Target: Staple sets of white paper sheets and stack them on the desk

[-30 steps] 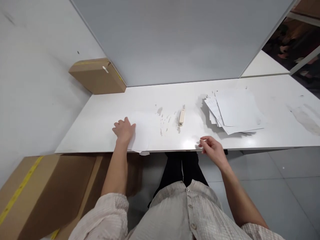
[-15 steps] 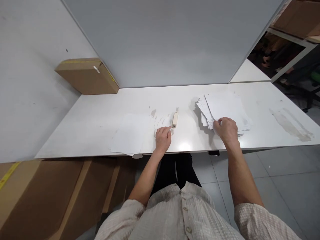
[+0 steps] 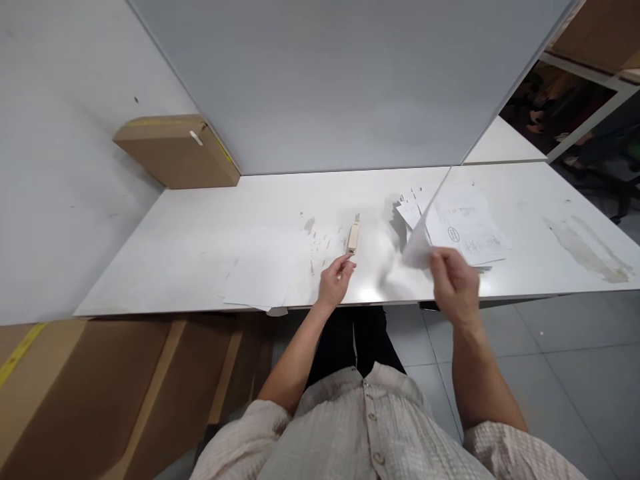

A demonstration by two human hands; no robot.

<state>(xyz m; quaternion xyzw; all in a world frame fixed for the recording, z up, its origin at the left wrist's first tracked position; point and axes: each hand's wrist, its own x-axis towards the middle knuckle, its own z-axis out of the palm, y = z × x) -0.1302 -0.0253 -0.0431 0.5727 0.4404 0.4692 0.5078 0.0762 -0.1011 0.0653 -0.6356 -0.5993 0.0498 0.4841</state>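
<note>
Far left, below the white desk: cardboard boxes, overlapping, exact count unclear. On the desk, one closed carton against the wall. Then a thin lot of loose papers, at least two, reaching the front edge.

My left hand: half open, fingers loosely curled, at the near end of one cream stapler, which lies on the desk. Can't tell whether I touch it or pinch anything small. One grey panel stands behind, along the desk's back edge.

Next, one lifted sheet, tilted and blurred, pinched between thumb and fingers of my right hand. It hides part of one untidy paper stack; sheets uncountable, one oval mark on the printed top page. Upper right, one brown box.
</note>
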